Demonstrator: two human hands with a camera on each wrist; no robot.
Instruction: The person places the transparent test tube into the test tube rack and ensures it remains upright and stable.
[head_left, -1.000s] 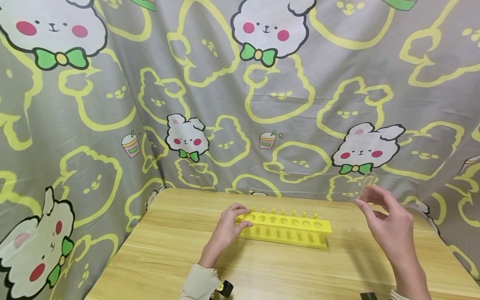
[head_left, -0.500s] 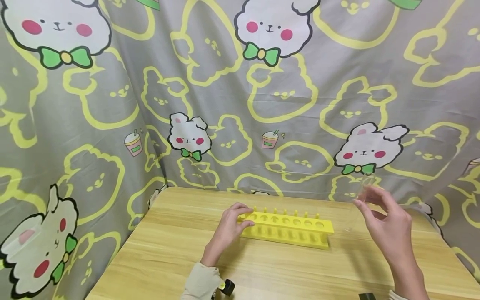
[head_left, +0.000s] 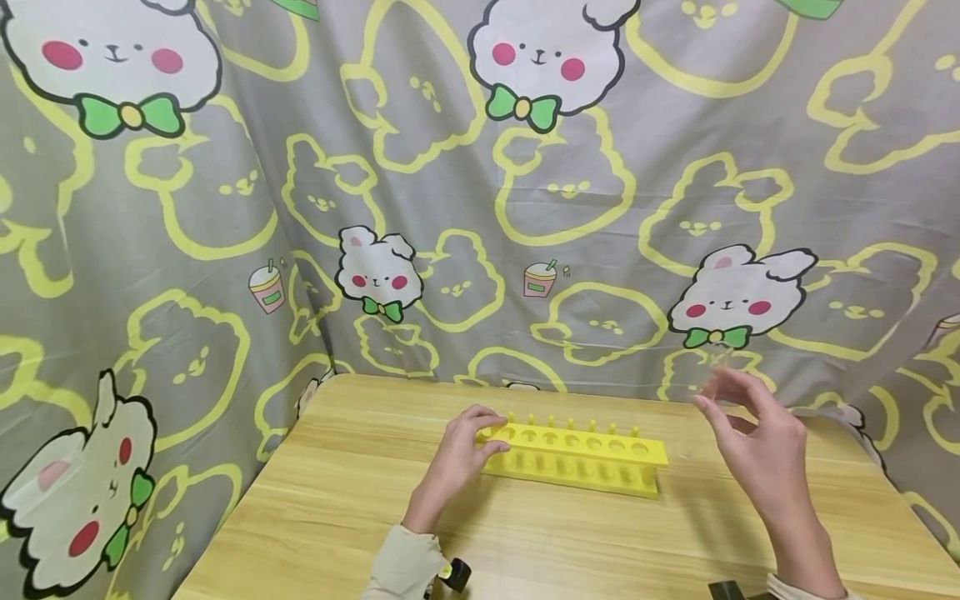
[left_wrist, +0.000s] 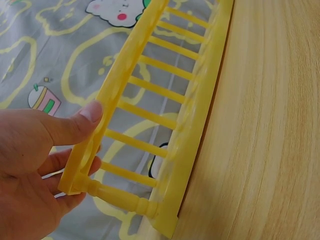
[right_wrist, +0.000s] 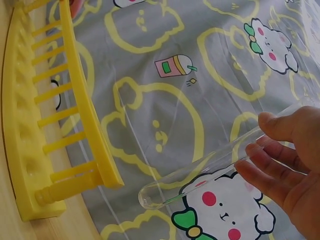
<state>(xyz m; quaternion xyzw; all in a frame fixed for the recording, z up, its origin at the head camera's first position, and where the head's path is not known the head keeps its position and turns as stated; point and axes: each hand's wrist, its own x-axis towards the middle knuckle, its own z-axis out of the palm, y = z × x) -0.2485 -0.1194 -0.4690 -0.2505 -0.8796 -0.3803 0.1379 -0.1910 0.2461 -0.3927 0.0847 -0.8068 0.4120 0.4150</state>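
A yellow test tube rack (head_left: pixel 577 457) with a row of round holes and short pegs stands on the table. At its left end my left hand (head_left: pixel 457 450) grips the top bar, with the thumb on the near side and fingers curled beneath, as the left wrist view shows. My right hand (head_left: pixel 765 442) is raised to the right of the rack. Between its thumb and fingers it pinches a clear glass test tube (right_wrist: pixel 200 175). The tube's rounded end hangs down, tilted towards the rack's right end and apart from it. In the head view the tube is faint.
The rack stands on a light wooden table (head_left: pixel 337 492). Behind and to the left hangs a grey curtain (head_left: pixel 442 200) with rabbit prints. A dark wrist camera (head_left: pixel 454 575) sits at the left sleeve.
My right hand has moved slightly left with the test tube, closer to the rack's right end. The left hand keeps its grip and the rack stays in place.
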